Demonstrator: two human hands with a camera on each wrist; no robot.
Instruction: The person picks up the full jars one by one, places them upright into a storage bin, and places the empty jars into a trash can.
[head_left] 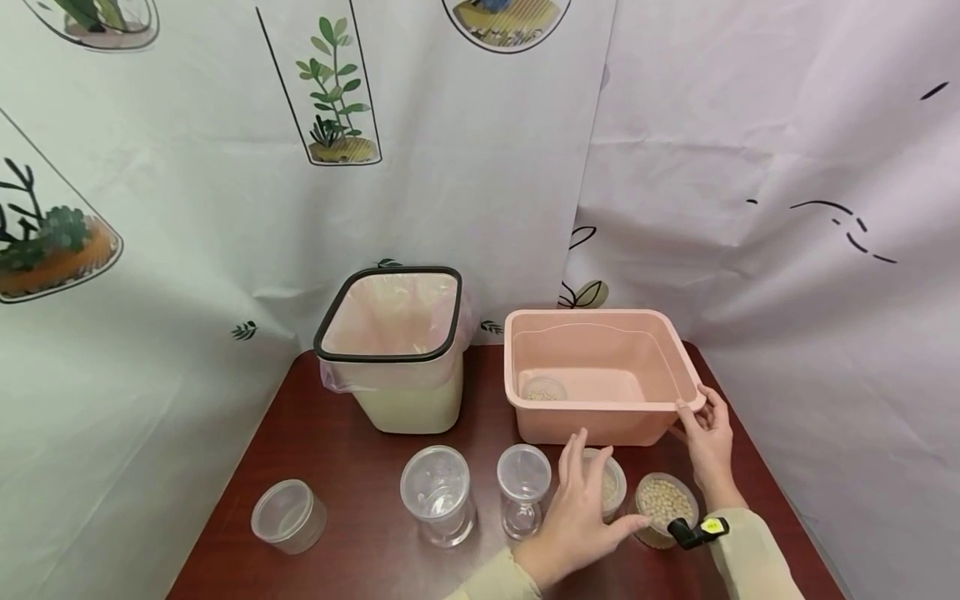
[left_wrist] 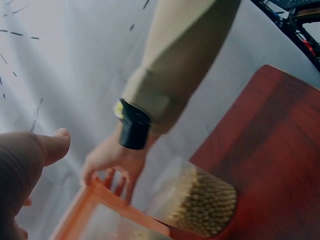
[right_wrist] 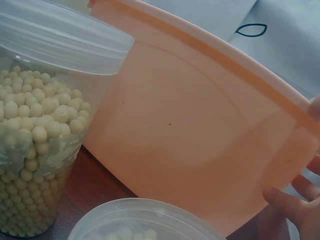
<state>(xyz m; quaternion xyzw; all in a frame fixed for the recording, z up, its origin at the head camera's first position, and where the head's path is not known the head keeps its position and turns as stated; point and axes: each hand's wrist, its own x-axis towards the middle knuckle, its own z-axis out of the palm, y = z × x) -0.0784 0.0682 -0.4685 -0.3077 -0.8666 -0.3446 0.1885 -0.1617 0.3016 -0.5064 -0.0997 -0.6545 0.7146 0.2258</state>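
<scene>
My right hand (head_left: 708, 446) grips the rim of a pink plastic basin (head_left: 585, 427) at its right front corner, thumb on the near side. In the left wrist view the same right hand (left_wrist: 117, 162) holds the orange-looking rim. A small round tub with pale contents (head_left: 543, 389) sits inside the basin at its left front. My left hand (head_left: 573, 521) has its fingers spread and holds nothing. In the head view it overlaps a lidded clear jar (head_left: 613, 487). To the right stands a clear jar of soybeans (head_left: 663, 500), seen closely in the right wrist view (right_wrist: 40, 125).
Two clear jars, a wide one (head_left: 437, 492) and a narrower one (head_left: 522, 483), stand left of my left hand. A low clear tub (head_left: 288, 517) is farther left. A lined bin (head_left: 408, 396) with a black rim stands behind, before the printed curtain (head_left: 480, 192). All rest on a red-brown table (head_left: 352, 500).
</scene>
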